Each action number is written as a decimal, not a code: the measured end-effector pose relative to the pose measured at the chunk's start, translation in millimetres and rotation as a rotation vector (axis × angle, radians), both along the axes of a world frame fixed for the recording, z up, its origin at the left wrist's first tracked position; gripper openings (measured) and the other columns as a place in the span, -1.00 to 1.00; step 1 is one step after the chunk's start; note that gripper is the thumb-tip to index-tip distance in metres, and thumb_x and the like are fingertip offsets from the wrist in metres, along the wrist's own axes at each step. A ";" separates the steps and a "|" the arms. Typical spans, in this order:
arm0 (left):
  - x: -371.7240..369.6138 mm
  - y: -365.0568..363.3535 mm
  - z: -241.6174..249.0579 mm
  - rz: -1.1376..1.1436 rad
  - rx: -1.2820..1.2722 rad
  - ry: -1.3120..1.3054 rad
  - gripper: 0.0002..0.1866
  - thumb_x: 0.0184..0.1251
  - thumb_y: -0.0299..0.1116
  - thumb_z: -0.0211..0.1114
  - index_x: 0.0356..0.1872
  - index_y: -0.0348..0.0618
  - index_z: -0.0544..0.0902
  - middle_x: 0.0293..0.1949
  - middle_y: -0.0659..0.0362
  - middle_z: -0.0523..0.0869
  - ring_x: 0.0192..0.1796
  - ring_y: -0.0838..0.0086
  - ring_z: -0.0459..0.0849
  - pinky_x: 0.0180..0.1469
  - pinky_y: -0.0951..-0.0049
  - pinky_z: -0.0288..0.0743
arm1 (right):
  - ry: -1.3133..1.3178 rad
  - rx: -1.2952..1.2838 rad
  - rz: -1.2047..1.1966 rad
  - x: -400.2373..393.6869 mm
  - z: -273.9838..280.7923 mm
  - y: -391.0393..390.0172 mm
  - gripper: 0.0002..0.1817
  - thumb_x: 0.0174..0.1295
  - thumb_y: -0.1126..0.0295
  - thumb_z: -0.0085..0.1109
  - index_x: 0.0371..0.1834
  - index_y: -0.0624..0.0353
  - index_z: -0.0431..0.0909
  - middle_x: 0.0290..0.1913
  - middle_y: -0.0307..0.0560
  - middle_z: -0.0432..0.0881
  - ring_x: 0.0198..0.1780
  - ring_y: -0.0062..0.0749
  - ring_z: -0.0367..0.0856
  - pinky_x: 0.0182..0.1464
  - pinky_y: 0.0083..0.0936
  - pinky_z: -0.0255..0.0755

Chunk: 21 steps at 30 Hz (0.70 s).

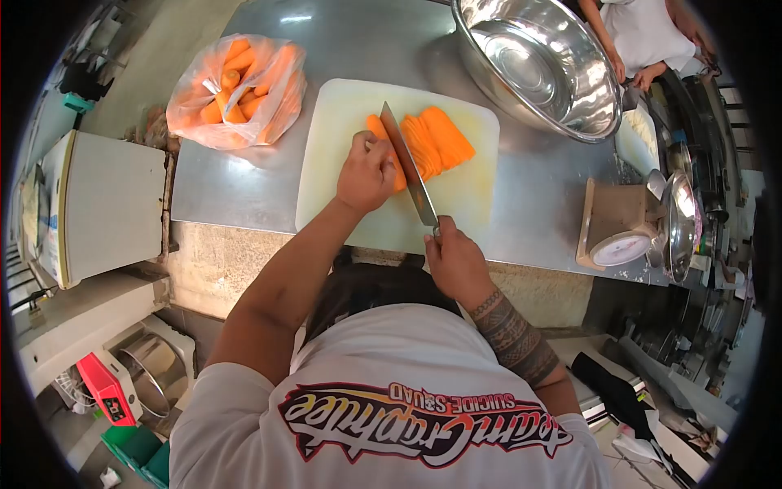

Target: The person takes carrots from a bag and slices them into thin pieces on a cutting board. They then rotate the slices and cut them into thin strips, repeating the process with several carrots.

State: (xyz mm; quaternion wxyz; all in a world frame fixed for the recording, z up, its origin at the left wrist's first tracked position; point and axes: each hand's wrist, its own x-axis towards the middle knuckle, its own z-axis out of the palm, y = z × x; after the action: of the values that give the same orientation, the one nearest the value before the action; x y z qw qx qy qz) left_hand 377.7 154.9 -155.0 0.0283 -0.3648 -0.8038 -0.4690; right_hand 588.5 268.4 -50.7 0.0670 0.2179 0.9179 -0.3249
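Here, above the frame's centre, the long orange carrot (pixel 375 125) slants down rightward alongside the long steel knife (pixel 410 165), held to the white rectangular board (pixel 342 122) by the nearer left hand (pixel 366 174), while the right hand (pixel 459 263) clasps the knife's lower end.

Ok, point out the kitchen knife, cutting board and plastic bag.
Kitchen knife (pixel 409 166), head view: middle of the blade.
Cutting board (pixel 466 196), head view: bare lower right area.
Plastic bag (pixel 279 102), head view: side wall.
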 end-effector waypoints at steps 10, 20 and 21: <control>1.3 -0.5 -1.2 -0.060 -0.010 0.002 -0.72 0.34 -0.45 0.33 0.06 -0.21 0.70 0.13 -0.15 0.51 -0.09 0.04 0.70 -0.01 0.13 0.68 | -0.043 0.029 -0.005 -9.2 5.9 -2.6 -0.77 0.49 0.36 0.19 -0.04 0.29 0.40 -0.38 0.32 0.72 -0.30 0.31 0.76 -0.21 0.12 0.63; 0.8 1.9 -0.8 -0.060 -0.039 -0.033 -0.67 0.28 -0.49 0.34 0.08 -0.26 0.71 0.15 -0.15 0.51 0.03 0.01 0.69 0.05 0.12 0.68 | -0.192 -0.046 -0.005 -11.3 51.1 -2.4 -0.79 0.51 0.38 0.14 -0.04 0.32 0.40 -0.37 0.34 0.72 -0.28 0.31 0.76 -0.19 0.11 0.64; 1.7 1.7 0.5 -0.062 -0.041 -0.014 -0.67 0.28 -0.49 0.34 0.08 -0.27 0.71 0.15 -0.15 0.52 0.03 0.00 0.69 0.06 0.11 0.67 | -0.168 -0.020 0.008 -22.0 42.8 -2.9 -0.79 0.51 0.37 0.13 -0.04 0.32 0.40 -0.37 0.33 0.73 -0.28 0.30 0.76 -0.18 0.10 0.65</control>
State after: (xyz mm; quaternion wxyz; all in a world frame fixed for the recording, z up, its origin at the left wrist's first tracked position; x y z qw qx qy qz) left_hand 379.5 156.5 -154.5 0.0007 -0.3868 -0.8018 -0.4555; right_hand 566.5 265.5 -7.9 0.1473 0.2401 0.9066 -0.3143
